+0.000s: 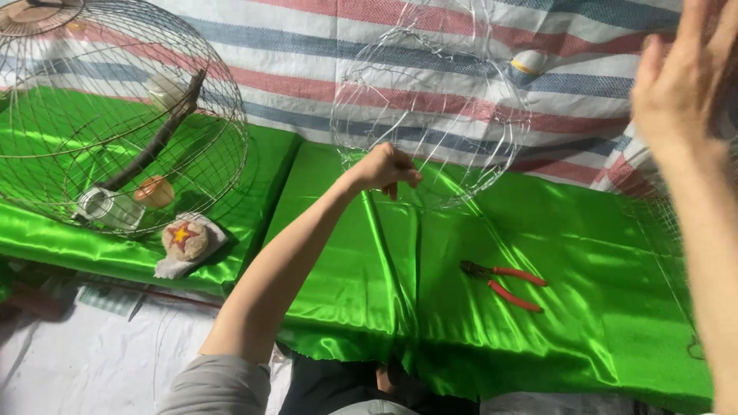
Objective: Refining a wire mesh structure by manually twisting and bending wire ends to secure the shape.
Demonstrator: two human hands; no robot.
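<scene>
My left hand (387, 168) is closed on the lower edge of a thin wire frame (430, 115), a half-built rounded cage of bare wire standing on the shiny green cloth (461, 253). My right hand (676, 77) is raised at the upper right with its fingers spread, holding nothing that I can see. Red-handled pliers (503, 282) lie on the green cloth, below and to the right of my left hand.
A finished round wire cage (115, 107) stands at the left, with a stick perch, an orange cup and a small tin inside. A round pad with a star (184, 240) lies in front of it. A striped tarpaulin (323, 61) covers the back.
</scene>
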